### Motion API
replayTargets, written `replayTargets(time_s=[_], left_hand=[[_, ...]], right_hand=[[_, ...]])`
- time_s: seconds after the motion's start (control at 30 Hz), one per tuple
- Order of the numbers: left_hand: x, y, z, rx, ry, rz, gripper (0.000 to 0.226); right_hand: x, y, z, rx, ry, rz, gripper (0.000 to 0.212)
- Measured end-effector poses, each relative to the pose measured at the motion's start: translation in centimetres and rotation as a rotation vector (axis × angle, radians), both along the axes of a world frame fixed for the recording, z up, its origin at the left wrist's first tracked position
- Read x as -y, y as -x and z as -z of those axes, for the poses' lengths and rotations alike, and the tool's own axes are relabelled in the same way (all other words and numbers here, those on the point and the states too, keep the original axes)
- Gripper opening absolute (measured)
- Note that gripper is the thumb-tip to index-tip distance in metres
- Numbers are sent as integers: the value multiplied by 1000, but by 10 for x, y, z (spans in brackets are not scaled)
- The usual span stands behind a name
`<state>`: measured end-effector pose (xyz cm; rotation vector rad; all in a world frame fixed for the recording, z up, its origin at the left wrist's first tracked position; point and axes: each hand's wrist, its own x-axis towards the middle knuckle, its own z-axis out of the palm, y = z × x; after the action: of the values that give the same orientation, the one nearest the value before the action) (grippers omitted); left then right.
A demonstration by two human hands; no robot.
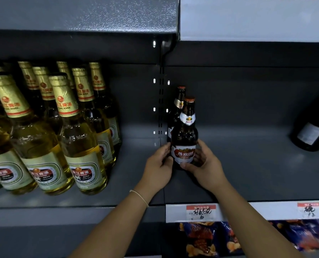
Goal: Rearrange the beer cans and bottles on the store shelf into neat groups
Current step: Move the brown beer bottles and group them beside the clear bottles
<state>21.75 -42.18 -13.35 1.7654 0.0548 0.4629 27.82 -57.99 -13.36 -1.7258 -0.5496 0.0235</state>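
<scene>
On the grey shelf [248, 164], both hands hold one brown bottle [184, 135].
Left of it stand the pale gold-foil bottles [65, 127]; the left hand [159, 164] and right hand [204, 165] curl around its label, upright; behind it a second brown bottle [178, 103], far right a dark bottle [311, 135].

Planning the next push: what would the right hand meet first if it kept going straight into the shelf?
The right hand already grips the front brown bottle. Straight on, that bottle would likely meet the second brown bottle just behind it, then the back panel; depth is unclear.
</scene>
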Motion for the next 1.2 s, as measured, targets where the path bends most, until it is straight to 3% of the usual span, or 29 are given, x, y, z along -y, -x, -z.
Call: replayTargets(time_s=[0.4,0.63,0.9,1.03,1.2], left_hand=[[-1,2,2,-35,7,25,49],[2,4,0,2,-82,-24,43],[17,17,-20,293,-503,-336,18],[39,16,-38,464,-518,-301,34],[83,-3,-53,536,-496,-196,37]], right_hand=[[0,2,2,41,56,27,88],[-1,5,2,52,91,24,86],[15,8,-11,-18,-20,97,77],[37,7,-25,21,-35,154,63],[82,-4,-40,77,-16,229,58]])
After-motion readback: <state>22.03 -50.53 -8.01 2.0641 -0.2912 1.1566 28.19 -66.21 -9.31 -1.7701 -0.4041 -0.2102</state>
